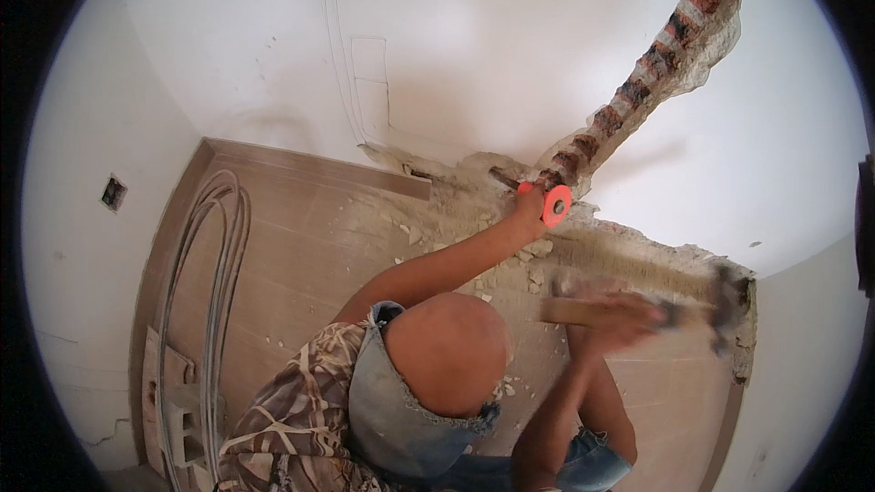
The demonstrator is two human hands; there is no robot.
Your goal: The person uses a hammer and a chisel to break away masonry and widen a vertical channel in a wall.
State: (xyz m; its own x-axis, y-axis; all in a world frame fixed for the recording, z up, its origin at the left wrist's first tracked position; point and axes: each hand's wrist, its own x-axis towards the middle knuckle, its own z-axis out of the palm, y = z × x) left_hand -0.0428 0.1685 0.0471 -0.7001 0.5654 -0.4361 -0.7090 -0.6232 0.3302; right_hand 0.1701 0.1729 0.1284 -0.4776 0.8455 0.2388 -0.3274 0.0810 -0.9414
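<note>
My left hand (527, 207) is closed around a chisel with a round orange hand guard (550, 193). The chisel's dark blade points left, toward the broken strip at the foot of the wall. My right hand (627, 317), smeared by motion, grips the wooden handle of a hammer (567, 312). Its dark head, also blurred, is off to the right near the corner, apart from the chisel. Just above my left hand ends a rough channel (629, 96) cut into the white wall, with red brick showing inside.
Rubble and dust (524, 255) lie along the wall base. A loop of grey conduit (219, 246) rests on the tiled floor at left, beside a hollow block (187, 424). Brown skirting (314, 164) runs along the wall up to the broken part. My bent knees are close below my hands.
</note>
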